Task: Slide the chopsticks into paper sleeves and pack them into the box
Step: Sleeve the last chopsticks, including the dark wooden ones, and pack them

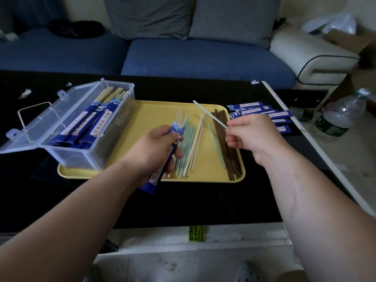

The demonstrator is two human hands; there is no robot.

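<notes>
Over the yellow tray (154,110), a green chopstick (209,113) is pinched in my right hand (252,133). My left hand (156,147) grips a blue paper sleeve (162,161), its far end angled toward the chopstick, probably to receive it. Loose chopsticks (189,147) lie on the tray. The clear box (85,127) stands open at its left end.

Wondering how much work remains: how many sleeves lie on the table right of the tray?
5 sleeves show, fanned right of the tray: farthest, next, third, fourth, nearest. The right hand covers part of them, so more may hide.
</notes>
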